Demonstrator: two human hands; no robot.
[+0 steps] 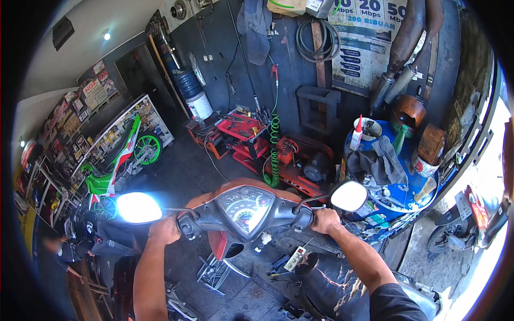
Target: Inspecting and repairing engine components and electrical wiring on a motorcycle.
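My left hand point(165, 230) is curled round the left end of the handlebar point(187, 224), and my right hand point(325, 220) is wrapped round the right end. My fingers' undersides are hidden, so I cannot tell how hard I squeeze. The orange scooter point(206, 199) these bars belong to stands between my arms, its instrument panel point(244, 209) centred and facing me. Holding both ends, wide apart, probably steadies the front evenly. The left mirror point(139, 207) and right mirror point(348, 196) stand just beyond my hands, presumably so both sides can be seen from here.

Near right, below my forearm, lies a torn dark seat point(329, 278), with a power strip point(295, 258) just beside it. Far right, a blue drum point(399, 202) seems to serve as a table: a grey cloth point(377, 160) lies across its top, likely there for wiping. At the far middle, a red tool cart point(256, 148) bears loose tools, perhaps for easy reach, and a green coiled hose point(274, 144) hangs beside it. Far left stands a green motorbike point(115, 174).
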